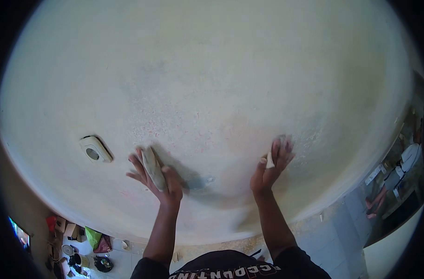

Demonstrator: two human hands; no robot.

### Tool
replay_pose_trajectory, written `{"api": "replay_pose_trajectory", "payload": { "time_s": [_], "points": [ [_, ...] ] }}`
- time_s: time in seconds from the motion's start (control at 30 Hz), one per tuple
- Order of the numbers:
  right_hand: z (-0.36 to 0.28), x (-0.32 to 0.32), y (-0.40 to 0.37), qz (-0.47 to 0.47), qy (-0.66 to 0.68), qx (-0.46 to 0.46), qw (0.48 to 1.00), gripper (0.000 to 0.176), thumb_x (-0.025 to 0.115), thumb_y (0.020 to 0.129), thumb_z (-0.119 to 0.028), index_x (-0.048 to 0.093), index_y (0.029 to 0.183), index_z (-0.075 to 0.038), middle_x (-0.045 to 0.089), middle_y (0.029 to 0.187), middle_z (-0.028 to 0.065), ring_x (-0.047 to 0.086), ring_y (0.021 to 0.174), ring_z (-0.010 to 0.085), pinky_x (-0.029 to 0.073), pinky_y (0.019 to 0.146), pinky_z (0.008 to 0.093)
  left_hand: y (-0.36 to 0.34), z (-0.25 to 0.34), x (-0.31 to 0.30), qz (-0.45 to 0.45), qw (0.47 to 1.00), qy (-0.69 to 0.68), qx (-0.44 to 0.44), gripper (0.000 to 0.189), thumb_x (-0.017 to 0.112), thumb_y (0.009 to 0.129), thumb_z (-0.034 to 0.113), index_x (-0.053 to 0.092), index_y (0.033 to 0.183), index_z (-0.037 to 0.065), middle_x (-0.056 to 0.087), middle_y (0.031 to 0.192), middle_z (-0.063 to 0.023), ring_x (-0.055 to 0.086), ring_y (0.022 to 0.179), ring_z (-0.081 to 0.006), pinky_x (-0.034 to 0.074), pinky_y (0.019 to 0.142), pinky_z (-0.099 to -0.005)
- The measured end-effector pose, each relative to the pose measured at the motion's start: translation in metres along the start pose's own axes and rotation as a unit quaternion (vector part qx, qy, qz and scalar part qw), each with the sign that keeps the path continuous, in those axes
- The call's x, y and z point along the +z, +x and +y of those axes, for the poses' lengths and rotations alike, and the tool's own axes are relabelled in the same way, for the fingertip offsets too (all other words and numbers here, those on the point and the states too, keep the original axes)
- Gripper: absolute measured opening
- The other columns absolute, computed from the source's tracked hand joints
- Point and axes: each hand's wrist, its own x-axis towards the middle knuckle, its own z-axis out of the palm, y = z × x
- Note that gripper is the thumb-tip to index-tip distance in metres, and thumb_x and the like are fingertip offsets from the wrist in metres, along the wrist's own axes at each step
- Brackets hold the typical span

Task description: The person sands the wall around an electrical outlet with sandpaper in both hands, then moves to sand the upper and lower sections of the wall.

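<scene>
A pale, worn wall (249,93) fills most of the view, with flaked and reddish rough patches at the middle. My left hand (172,187) is wrapped around a pale grey oblong block (153,169), fingers on its left side and thumb on its right, close against the wall. Further right, my right hand (272,171) lies against the wall, its fingertips blurred. A small pale folded piece (270,161) shows between its thumb and fingers. Left of my left hand, a white wall socket (95,149) stands slightly out from the wall.
Below left, the tiled floor (123,258) holds boxes (72,231), a green bag (93,237), a black bag (103,264) and buckets. A lit screen (19,233) is at the far left edge. At the right, a person's legs (377,202) show beside scattered items.
</scene>
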Motion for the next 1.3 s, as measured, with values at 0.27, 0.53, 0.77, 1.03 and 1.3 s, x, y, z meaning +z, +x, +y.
{"api": "replay_pose_trajectory", "payload": {
  "time_s": [0.27,0.53,0.77,1.03,1.3],
  "points": [
    [-0.039,0.027,-0.062,-0.185,-0.119,-0.238,0.946,0.05,0.042,0.089,-0.034,0.045,0.135,-0.016,0.028,0.146,0.0169,0.018,0.137,0.0377,-0.002,0.106,0.0635,-0.017,-0.01,0.006,-0.019,1.0,0.007,0.016,0.063,0.028,0.097,0.042,0.022,0.142,-0.001,0.021,0.15,-0.0155,0.001,0.142,-0.0337,-0.012,0.107,-0.0553],
    [-0.003,0.015,-0.063,-0.048,-0.042,-0.031,0.997,0.055,0.038,0.092,-0.039,0.042,0.135,-0.004,0.028,0.144,0.0226,0.017,0.137,0.0404,-0.003,0.108,0.0603,-0.061,-0.019,0.015,-0.027,0.999,-0.022,-0.027,0.067,0.031,0.095,0.044,0.022,0.142,-0.003,0.017,0.151,-0.0184,-0.001,0.141,-0.0343,-0.013,0.107,-0.0536],
    [-0.032,-0.008,0.043,-0.132,-0.097,-0.139,0.977,0.048,0.044,0.087,-0.033,0.048,0.132,-0.015,0.033,0.143,0.0158,0.022,0.135,0.0399,-0.001,0.105,0.0655,0.003,0.03,0.013,0.032,0.997,-0.061,-0.046,0.064,0.029,0.096,0.041,0.02,0.143,-0.002,0.016,0.151,-0.0175,-0.001,0.141,-0.0343,-0.014,0.106,-0.0546],
    [-0.01,0.01,-0.07,-0.192,-0.14,-0.227,0.944,0.049,0.05,0.082,-0.039,0.048,0.131,-0.032,0.037,0.143,0.0082,0.025,0.135,0.0321,-0.004,0.103,0.0688,-0.072,0.026,0.035,-0.031,0.999,-0.015,-0.015,0.063,0.027,0.097,0.039,0.019,0.143,-0.003,0.015,0.151,-0.0187,-0.003,0.141,-0.0342,-0.013,0.106,-0.0557],
    [0.01,0.001,-0.041,-0.108,-0.041,-0.079,0.99,0.055,0.059,0.075,-0.029,0.051,0.129,-0.026,0.038,0.143,0.0069,0.027,0.135,0.0308,-0.002,0.103,0.068,-0.054,0.022,0.025,-0.026,0.997,-0.059,-0.049,0.064,0.028,0.097,0.04,0.015,0.144,-0.003,0.012,0.152,-0.0168,-0.004,0.142,-0.0331,-0.013,0.106,-0.0545]
  ]
}}
